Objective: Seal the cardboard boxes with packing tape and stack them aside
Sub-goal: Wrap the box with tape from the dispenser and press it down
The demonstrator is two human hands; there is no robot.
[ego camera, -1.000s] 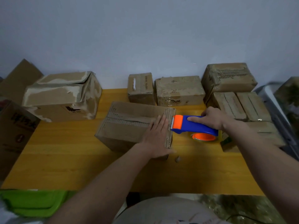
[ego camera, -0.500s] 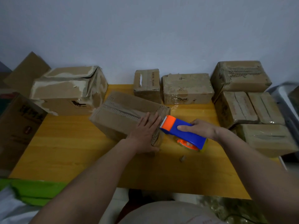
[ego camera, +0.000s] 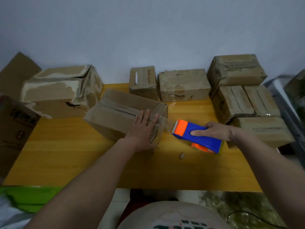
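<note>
Pressing my left hand (ego camera: 143,129) flat, fingers spread, on the cardboard box (ego camera: 122,115) mid-table, I grip the blue-and-orange tape dispenser (ego camera: 197,138) in my closed right hand (ego camera: 214,131) just beside it; sealed boxes (ego camera: 237,95) line the yellow table's (ego camera: 66,156) far right.

Bare forearms without sleeves; pale shirt (ego camera: 173,215) bearing dark printed marks.
</note>
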